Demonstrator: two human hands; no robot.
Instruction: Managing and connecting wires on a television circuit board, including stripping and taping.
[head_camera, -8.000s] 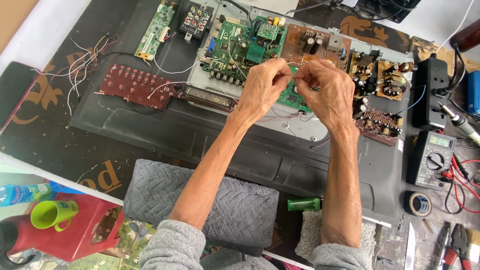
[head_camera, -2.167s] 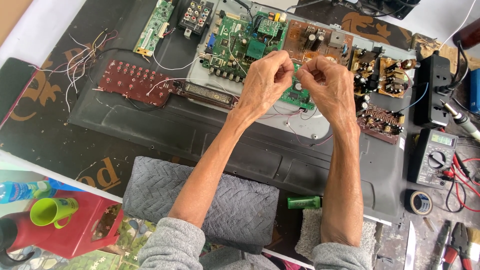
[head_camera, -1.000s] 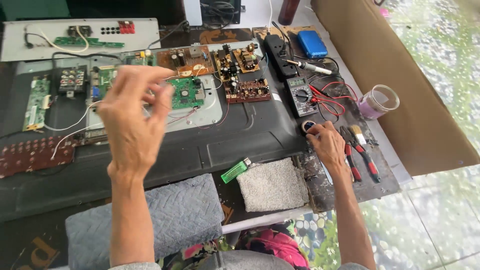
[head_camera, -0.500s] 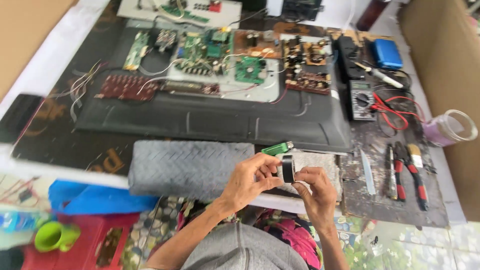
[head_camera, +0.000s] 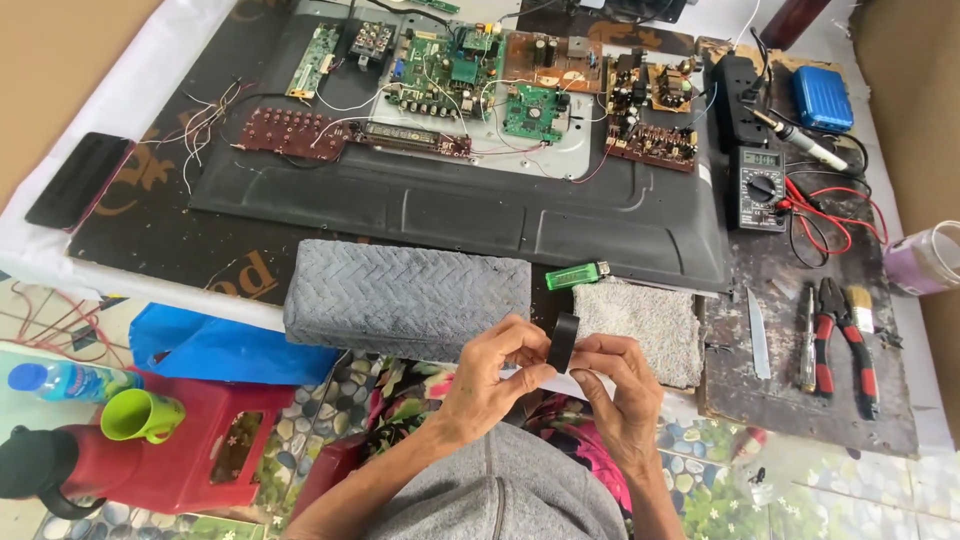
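Pinching a black roll of tape (head_camera: 564, 341) between them, the left hand (head_camera: 495, 372) and right hand (head_camera: 617, 382) close on it at the surface's (head_camera: 800, 400) near edge, just below a green lighter (head_camera: 576, 275).

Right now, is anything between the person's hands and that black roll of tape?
Nothing visible is. The left hand and the right hand both already hold the black tape roll, pinched between their fingers just in front of the grey folded cloth and the green lighter.
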